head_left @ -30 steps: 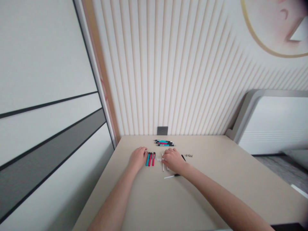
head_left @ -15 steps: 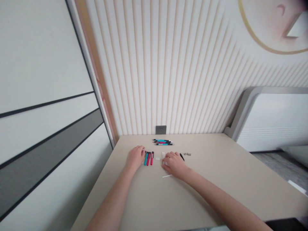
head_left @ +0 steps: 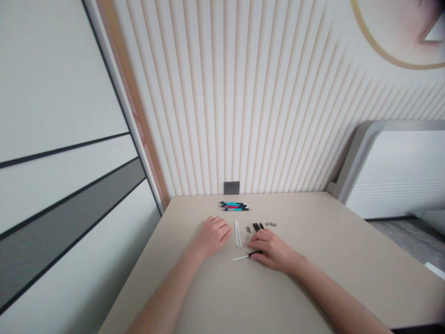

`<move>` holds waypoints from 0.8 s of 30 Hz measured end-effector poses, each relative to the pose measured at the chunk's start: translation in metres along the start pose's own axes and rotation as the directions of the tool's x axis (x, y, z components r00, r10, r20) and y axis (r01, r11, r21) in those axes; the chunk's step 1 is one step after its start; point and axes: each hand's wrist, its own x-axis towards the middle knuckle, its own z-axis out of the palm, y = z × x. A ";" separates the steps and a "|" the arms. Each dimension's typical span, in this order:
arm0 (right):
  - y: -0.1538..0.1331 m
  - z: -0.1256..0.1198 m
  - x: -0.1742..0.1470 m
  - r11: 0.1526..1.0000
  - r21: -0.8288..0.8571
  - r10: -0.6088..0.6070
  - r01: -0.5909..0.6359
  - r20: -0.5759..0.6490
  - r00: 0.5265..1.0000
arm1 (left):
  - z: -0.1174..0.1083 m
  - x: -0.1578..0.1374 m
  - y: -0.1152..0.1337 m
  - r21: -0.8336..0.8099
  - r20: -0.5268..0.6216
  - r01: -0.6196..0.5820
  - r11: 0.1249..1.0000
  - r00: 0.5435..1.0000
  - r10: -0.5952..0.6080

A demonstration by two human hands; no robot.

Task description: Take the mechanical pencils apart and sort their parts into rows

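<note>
On the desk, my left hand [head_left: 214, 235] rests with its fingers curled and close together. It covers the spot where the coloured pen barrels lay, so anything in or under it is hidden. To its right lie several thin white pen refills [head_left: 237, 235], side by side. My right hand [head_left: 273, 249] is closed, thumb and fingers around a black pen piece [head_left: 255, 253]. From that piece's left end a single white refill [head_left: 239, 258] sticks out, low over the desk. Just beyond the right fingers are more black pen pieces [head_left: 257, 226], partly covered.
Several assembled pens [head_left: 235, 207], blue, red and black, lie in a row near the wall. Small metal parts [head_left: 271, 224] and little springs [head_left: 248, 229] sit by the black pieces. A dark socket [head_left: 232, 188] is on the ribbed wall; a white cabinet [head_left: 69, 208] borders the left.
My left hand has moved right, over the coloured barrels and small white pieces. My right hand has come off the refills, moved right and nearer, and now grips a black piece by the lone refill.
</note>
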 end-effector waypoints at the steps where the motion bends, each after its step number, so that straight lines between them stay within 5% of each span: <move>1: 0.000 0.002 -0.003 1.000 0.021 0.014 -0.014 0.003 1.000 | -0.001 0.001 0.006 -0.007 0.028 -0.053 0.999 0.998 0.053; 10: -0.005 0.015 0.004 0.990 -0.046 0.135 -0.137 -0.027 0.990 | 0.011 0.004 0.028 -0.104 0.133 -0.299 0.948 0.941 0.312; 24: 0.000 0.005 0.001 0.965 0.059 0.261 -0.256 -0.100 0.960 | 0.011 0.004 0.006 -0.030 0.087 -0.132 0.991 0.987 0.134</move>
